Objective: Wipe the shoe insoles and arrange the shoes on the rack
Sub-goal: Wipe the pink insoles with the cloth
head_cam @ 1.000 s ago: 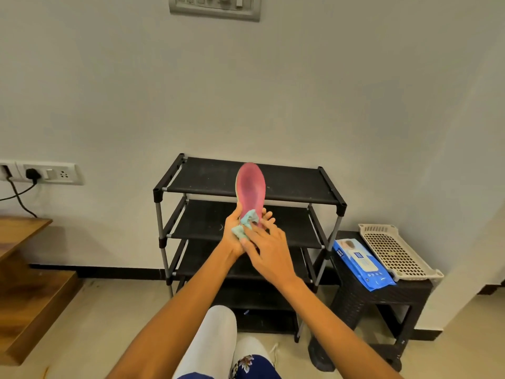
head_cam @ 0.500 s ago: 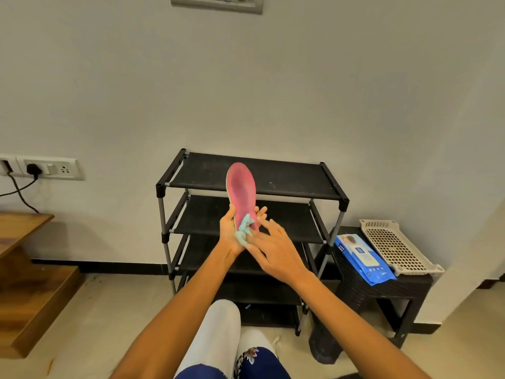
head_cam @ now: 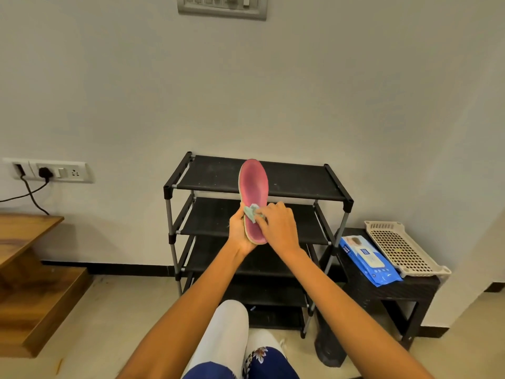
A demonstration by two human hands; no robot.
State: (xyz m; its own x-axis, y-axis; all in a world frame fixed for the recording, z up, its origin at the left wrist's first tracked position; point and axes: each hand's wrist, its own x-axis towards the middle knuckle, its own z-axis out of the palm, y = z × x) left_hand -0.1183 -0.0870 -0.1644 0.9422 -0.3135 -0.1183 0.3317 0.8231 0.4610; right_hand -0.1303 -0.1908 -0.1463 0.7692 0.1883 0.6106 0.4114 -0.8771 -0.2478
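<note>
A pink insole (head_cam: 254, 187) stands upright in front of me, its heel end gripped by my left hand (head_cam: 238, 233). My right hand (head_cam: 280, 225) presses a crumpled pale green wipe (head_cam: 250, 212) against the lower middle of the insole. Behind them is a black shoe rack (head_cam: 289, 184) with several bare shelves against the wall. No shoes are visible on the rack.
A black stool (head_cam: 388, 291) right of the rack holds a blue pack of wipes (head_cam: 369, 261) and a beige perforated tray (head_cam: 401, 247). Wooden steps (head_cam: 30, 291) rise at the left. A wall socket with a plugged cable (head_cam: 46, 172) sits left. My knees are below.
My right hand has curled over the wipe and slid it across the insole's lower part. The insole has tilted slightly and the view has shifted a little.
</note>
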